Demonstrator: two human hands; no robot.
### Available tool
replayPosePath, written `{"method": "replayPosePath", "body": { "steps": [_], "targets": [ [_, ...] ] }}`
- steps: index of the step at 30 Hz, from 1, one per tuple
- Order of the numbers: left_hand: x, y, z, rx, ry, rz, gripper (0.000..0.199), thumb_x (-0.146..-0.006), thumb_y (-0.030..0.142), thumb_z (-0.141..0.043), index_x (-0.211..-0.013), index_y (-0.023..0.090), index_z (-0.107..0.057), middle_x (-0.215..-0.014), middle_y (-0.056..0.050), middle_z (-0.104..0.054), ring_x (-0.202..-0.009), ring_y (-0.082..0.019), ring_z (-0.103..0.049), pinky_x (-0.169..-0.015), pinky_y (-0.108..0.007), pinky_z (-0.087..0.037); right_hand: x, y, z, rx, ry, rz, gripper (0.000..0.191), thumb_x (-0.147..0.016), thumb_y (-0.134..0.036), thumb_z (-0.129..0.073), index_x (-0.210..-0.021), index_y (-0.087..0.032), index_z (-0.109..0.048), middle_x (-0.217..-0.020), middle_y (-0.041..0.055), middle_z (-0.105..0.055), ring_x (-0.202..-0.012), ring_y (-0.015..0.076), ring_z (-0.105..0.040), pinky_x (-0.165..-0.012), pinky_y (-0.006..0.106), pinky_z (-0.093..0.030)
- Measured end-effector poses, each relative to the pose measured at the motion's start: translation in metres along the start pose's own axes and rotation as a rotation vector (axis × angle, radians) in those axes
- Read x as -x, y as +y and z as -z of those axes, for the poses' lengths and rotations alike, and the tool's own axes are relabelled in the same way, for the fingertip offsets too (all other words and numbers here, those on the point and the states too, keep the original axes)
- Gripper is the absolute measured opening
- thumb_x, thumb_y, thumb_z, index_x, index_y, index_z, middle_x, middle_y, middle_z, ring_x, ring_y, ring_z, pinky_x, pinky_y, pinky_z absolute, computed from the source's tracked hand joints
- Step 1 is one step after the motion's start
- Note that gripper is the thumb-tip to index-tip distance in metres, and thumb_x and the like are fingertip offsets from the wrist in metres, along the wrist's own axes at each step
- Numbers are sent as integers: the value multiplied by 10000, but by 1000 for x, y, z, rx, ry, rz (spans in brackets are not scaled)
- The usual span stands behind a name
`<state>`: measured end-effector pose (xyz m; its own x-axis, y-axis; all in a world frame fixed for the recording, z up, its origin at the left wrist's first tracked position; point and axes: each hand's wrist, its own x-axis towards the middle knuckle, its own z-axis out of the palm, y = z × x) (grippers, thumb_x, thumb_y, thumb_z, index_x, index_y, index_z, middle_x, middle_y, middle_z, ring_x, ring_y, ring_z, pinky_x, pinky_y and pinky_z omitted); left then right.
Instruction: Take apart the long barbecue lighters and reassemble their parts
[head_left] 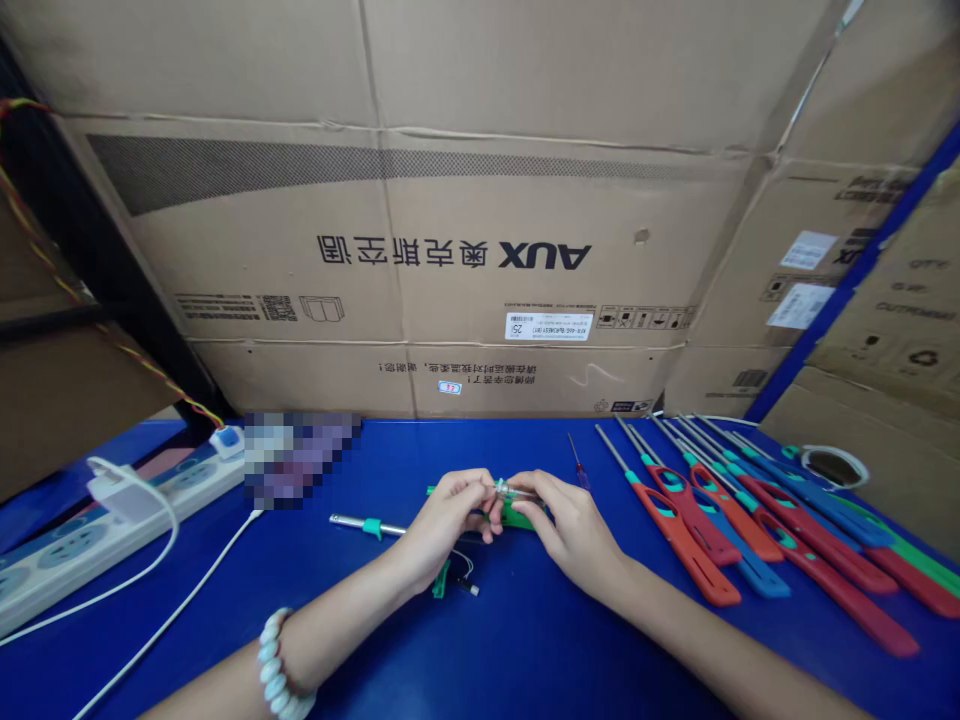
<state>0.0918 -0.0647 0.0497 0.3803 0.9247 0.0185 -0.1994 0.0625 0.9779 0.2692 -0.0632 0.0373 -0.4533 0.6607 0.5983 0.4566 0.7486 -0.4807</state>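
Observation:
Just above the table, my left hand (454, 515) is closed, its thumb and fingers pinching the end of a small shiny part (504, 487); its exact kind is too small to tell. From the other side, my right hand (564, 515) closes its thumb and fingers around the same part. A green plastic piece (517, 516) shows beneath my fingers, partly hidden. By my left wrist lies a metal lighter tube (349, 521) with a teal collar. Below that hand are another green piece (441, 580), thin wires and a small black-and-white component (469, 587).
A red-handled screwdriver (581, 474) lies behind my right hand. Several long-nosed lighters (675, 530) in red, orange, blue and green cover the right side. At left are a white power strip (97, 540) and cables. Cardboard (450, 200) walls the back; a tape roll (834, 466) sits far right.

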Motion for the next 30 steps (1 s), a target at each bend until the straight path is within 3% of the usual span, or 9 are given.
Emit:
{"method": "replayPosePath", "body": {
  "steps": [6, 9, 13, 16, 19, 22, 30],
  "targets": [
    [4, 4, -16, 140, 103, 12, 247, -695, 266, -521, -541, 173, -352, -553, 24, -473, -511, -76, -452, -500, -180, -354, 3, -1, -3, -3, 48, 6, 145, -933, -157, -445, -1028, -208, -542, -928, 65, -675, -832, 198, -661, -734, 300, -519],
    [5, 6, -22, 97, 134, -1, 251, -697, 293, -497, -544, 179, -335, -569, 20, -464, -525, -80, -454, -512, -186, -367, 3, -2, -3, -10, 75, 8, 139, -931, -155, -449, -1011, -215, -545, -918, 56, -676, -825, 190, -660, -733, 289, -510],
    [2, 5, -19, -184, 162, -80, 246, -738, 321, -385, -566, 201, -257, -624, -7, -489, -582, -109, -509, -557, -221, -422, 0, 1, 2, -56, 191, -97, 75, -909, -186, -504, -967, -213, -543, -860, 38, -673, -769, 179, -660, -695, 267, -506],
    [-7, 3, -5, -364, 124, -106, 236, -776, 328, -352, -579, 200, -329, -628, -24, -536, -590, -142, -545, -551, -243, -433, -5, 6, 9, -69, 245, -185, 35, -885, -212, -543, -919, -209, -541, -782, 17, -654, -654, 165, -641, -646, 265, -498],
    [-22, 2, 15, -641, 73, -164, 179, -761, 284, -479, -638, 170, -541, -627, -20, -561, -600, -163, -543, -587, -262, -420, -9, 14, 14, -63, 214, -228, 35, -875, -229, -547, -906, -213, -542, -759, 10, -650, -606, 162, -627, -621, 270, -491],
    [-36, 1, 28, -917, 42, -245, 120, -769, 210, -574, -663, 176, -619, -715, -25, -571, -737, -191, -545, -713, -284, -411, -11, 22, 16, -36, 171, -269, 49, -871, -238, -541, -916, -218, -547, -789, 18, -666, -628, 174, -639, -620, 277, -489],
    [-49, -10, 26, -1305, -60, -302, 115, -807, 107, -633, -731, 192, -650, -744, -6, -598, -795, -199, -543, -720, -275, -403, -12, 31, 16, 61, 81, -297, 48, -839, -231, -555, -878, -213, -576, -733, 13, -664, -640, 183, -615, -613, 278, -441]
  ]
}}
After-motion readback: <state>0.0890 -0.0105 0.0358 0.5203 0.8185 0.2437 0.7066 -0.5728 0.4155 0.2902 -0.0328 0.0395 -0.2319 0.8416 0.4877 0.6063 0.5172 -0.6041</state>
